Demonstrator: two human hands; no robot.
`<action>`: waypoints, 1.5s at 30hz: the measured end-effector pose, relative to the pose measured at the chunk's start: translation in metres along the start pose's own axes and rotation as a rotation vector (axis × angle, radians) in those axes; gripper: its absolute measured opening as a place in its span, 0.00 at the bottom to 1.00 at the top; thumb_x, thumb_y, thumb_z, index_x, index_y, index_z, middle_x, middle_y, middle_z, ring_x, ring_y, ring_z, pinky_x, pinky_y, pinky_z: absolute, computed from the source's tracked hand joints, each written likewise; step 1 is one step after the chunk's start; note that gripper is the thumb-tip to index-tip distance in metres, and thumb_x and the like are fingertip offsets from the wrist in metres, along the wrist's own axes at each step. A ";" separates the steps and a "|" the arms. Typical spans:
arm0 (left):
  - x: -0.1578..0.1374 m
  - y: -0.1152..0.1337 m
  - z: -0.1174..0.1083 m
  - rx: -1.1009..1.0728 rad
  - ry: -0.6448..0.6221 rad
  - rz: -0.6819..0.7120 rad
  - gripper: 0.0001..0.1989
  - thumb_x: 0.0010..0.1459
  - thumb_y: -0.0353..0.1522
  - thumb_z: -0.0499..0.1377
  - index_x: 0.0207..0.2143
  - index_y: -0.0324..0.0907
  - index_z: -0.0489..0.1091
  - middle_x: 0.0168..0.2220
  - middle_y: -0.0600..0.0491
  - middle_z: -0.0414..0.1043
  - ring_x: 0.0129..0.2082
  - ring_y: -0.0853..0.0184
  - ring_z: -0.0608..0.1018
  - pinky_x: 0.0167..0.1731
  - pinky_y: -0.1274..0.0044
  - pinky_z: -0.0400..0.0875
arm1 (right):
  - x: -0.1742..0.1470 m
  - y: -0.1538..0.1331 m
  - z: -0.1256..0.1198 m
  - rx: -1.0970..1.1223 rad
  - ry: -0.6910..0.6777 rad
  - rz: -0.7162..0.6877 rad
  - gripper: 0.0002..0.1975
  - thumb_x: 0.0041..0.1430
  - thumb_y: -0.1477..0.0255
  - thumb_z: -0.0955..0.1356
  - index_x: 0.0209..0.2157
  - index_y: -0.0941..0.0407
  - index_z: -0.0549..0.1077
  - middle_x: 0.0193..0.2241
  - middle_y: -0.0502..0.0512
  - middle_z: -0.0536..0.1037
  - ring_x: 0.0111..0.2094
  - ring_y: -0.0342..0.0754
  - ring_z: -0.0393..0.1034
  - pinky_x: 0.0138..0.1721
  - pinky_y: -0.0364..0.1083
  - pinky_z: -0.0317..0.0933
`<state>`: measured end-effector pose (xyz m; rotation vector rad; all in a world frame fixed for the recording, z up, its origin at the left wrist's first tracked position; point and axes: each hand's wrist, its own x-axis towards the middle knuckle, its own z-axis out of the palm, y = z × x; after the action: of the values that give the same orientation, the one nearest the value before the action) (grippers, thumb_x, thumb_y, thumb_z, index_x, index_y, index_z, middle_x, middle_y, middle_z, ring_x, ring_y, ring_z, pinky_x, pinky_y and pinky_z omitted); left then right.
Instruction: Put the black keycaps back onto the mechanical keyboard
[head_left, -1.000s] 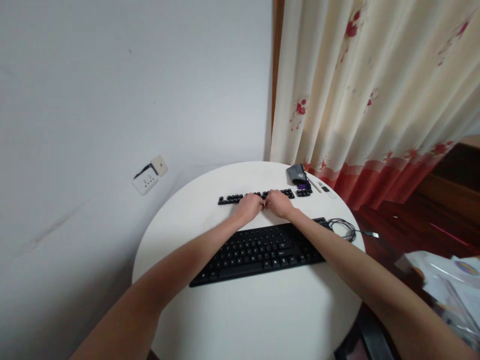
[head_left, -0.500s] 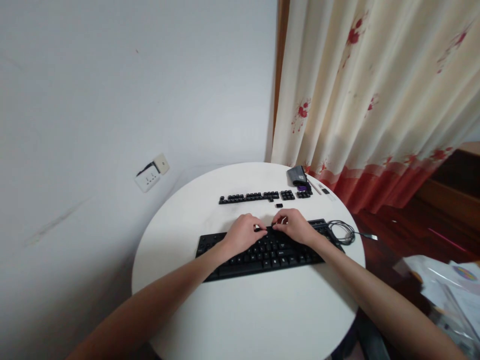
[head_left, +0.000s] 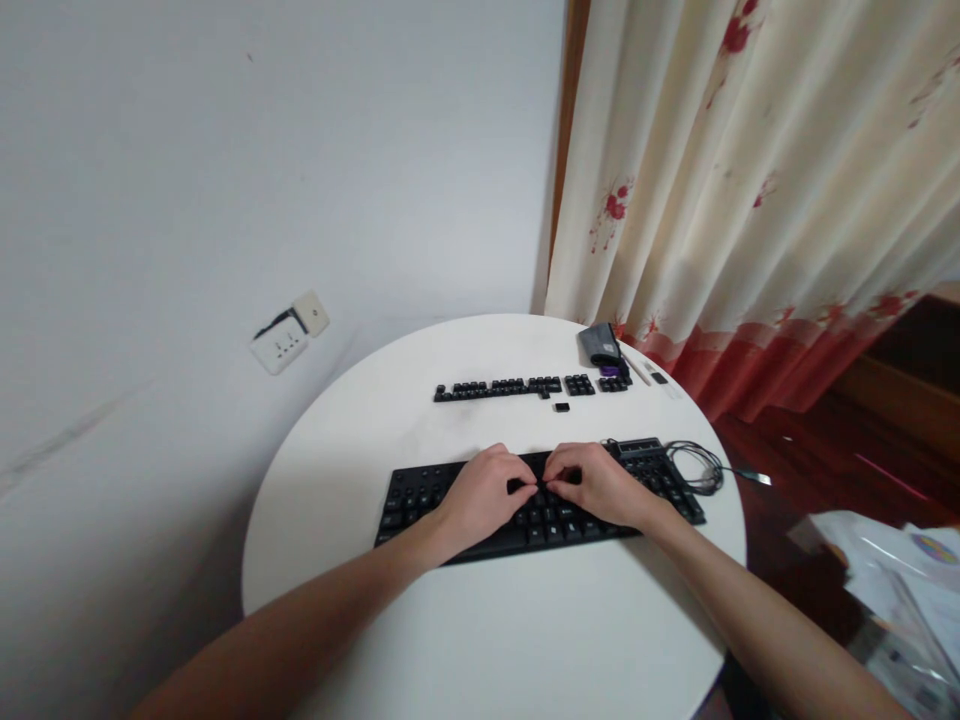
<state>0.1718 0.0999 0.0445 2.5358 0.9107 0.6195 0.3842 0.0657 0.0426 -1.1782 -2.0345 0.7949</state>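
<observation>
Grip of the left hand (head_left: 487, 492) is narrow, thumb and forefinger pinched just beside the similarly narrow grip of the right hand (head_left: 596, 485); whether either holds anything small I cannot tell. Both hands are over the black keyboard (head_left: 553, 532), lying across the white tabletop (head_left: 480, 640). A coiled cable (head_left: 703, 486) sits at its right end. Beyond, loose keycaps (head_left: 510, 388) form a row reaching near a grey pouch (head_left: 598, 344).

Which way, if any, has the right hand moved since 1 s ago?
Yes: judged against the white table, the right hand came nearer, from the row of loose keycaps to the black keyboard.
</observation>
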 end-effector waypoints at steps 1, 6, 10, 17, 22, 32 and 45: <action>0.000 0.000 0.001 0.006 0.003 0.008 0.03 0.58 0.31 0.63 0.33 0.44 0.78 0.35 0.55 0.80 0.38 0.64 0.74 0.42 0.72 0.69 | 0.000 0.000 0.000 -0.011 0.001 -0.003 0.04 0.57 0.77 0.69 0.30 0.57 0.77 0.33 0.53 0.78 0.32 0.44 0.71 0.36 0.43 0.65; -0.001 0.000 -0.001 0.019 0.014 0.022 0.03 0.59 0.30 0.63 0.34 0.44 0.78 0.36 0.55 0.80 0.38 0.64 0.74 0.42 0.71 0.69 | 0.000 -0.001 0.001 -0.037 0.010 -0.011 0.05 0.57 0.78 0.68 0.30 0.56 0.76 0.33 0.52 0.78 0.33 0.45 0.71 0.37 0.44 0.64; 0.000 0.001 -0.002 0.046 -0.022 0.037 0.03 0.59 0.30 0.63 0.34 0.44 0.78 0.37 0.56 0.80 0.38 0.64 0.74 0.42 0.72 0.69 | 0.000 -0.003 0.001 -0.065 0.007 -0.054 0.06 0.57 0.79 0.68 0.29 0.56 0.76 0.34 0.53 0.78 0.33 0.45 0.71 0.38 0.44 0.64; -0.001 0.011 -0.005 0.196 -0.063 0.119 0.08 0.63 0.32 0.58 0.36 0.42 0.78 0.38 0.53 0.79 0.39 0.63 0.72 0.42 0.70 0.68 | -0.001 -0.006 -0.001 -0.153 -0.020 -0.118 0.06 0.59 0.78 0.68 0.29 0.56 0.75 0.35 0.53 0.77 0.36 0.45 0.71 0.42 0.44 0.63; -0.003 0.017 -0.009 0.236 -0.092 0.139 0.12 0.66 0.33 0.54 0.36 0.41 0.78 0.39 0.50 0.76 0.42 0.61 0.71 0.44 0.68 0.68 | -0.004 -0.009 -0.005 -0.295 -0.044 -0.108 0.06 0.61 0.73 0.68 0.32 0.54 0.78 0.37 0.53 0.76 0.40 0.47 0.70 0.43 0.45 0.62; -0.006 0.011 -0.004 0.168 -0.078 0.150 0.12 0.65 0.32 0.55 0.33 0.42 0.77 0.39 0.50 0.74 0.43 0.62 0.72 0.45 0.69 0.68 | -0.007 -0.007 -0.007 -0.399 -0.064 -0.120 0.09 0.62 0.70 0.68 0.28 0.55 0.76 0.37 0.54 0.75 0.40 0.48 0.69 0.43 0.47 0.61; -0.001 0.004 -0.006 0.051 0.010 0.087 0.13 0.67 0.33 0.51 0.35 0.42 0.75 0.36 0.52 0.76 0.39 0.65 0.75 0.46 0.71 0.69 | 0.003 0.011 -0.012 -0.139 0.175 -0.160 0.13 0.66 0.69 0.64 0.28 0.56 0.75 0.31 0.54 0.76 0.34 0.46 0.69 0.40 0.46 0.62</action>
<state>0.1703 0.0974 0.0512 2.6314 0.8335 0.6431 0.3975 0.0750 0.0421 -1.1021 -2.0330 0.4628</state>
